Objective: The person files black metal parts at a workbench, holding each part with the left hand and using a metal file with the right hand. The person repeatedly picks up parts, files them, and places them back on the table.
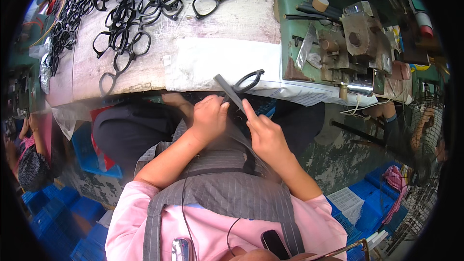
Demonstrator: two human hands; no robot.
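Just off the near edge of the bench, both my hands work close together in front of my apron. My left hand (210, 118) is closed, pinching a black eyeglass frame (250, 83); one rim sticks out beyond the file, and the rest is hidden behind the file and my fingers. A flat grey file (226, 89) slants across the frame, touching or very near it. Its lower end runs into my right hand (266, 135), which is closed round it with the index finger laid along it. The file's far tip points up and left, over white paper (217, 63).
Several black eyeglass frames (159, 0) lie heaped on the bench (241, 24) at the far left. A metal clamping machine (357, 38) and a tape roll (320, 3) stand at the right. Blue crates (362, 200) sit on the floor. Another person (33, 150) is at far left.
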